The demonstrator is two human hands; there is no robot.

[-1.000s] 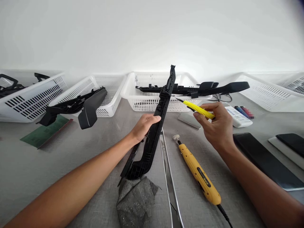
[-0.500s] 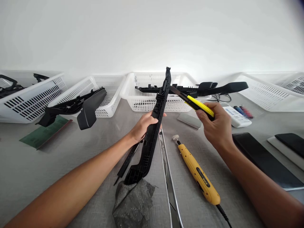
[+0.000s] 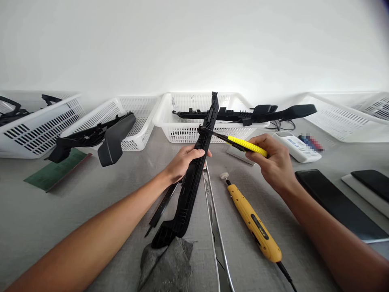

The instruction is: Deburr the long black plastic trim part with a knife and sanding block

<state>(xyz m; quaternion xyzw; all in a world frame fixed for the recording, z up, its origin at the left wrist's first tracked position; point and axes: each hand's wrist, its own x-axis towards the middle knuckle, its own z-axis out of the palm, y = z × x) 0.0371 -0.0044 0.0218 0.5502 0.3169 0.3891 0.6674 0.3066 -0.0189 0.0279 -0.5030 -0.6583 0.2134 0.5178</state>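
Note:
My left hand (image 3: 186, 163) is closed around the middle of a long black plastic trim piece (image 3: 194, 178), which is tilted with its far end raised before a white basket. The thumb lies on its ribbed face. In my right hand (image 3: 272, 160) is a yellow utility knife (image 3: 246, 146), its blade pointing left across the upper part of the trim piece, close to a small tab on its edge. Whether the blade touches the plastic I cannot tell. A grey cloth (image 3: 167, 265) lies against the trim piece's near end.
White baskets (image 3: 188, 135) line the wall, some with black plastic parts (image 3: 115, 140). A yellow corded rotary tool (image 3: 253, 221) lies right of a metal strip (image 3: 216, 239). Farther right are a white box (image 3: 299, 148) and a black phone-like slab (image 3: 337, 202). Green sandpaper (image 3: 57, 170) lies left.
The knife has moved down and left, its blade now across the trim piece, and lies flatter. The trim piece's near end and the cloth have shifted slightly down and left.

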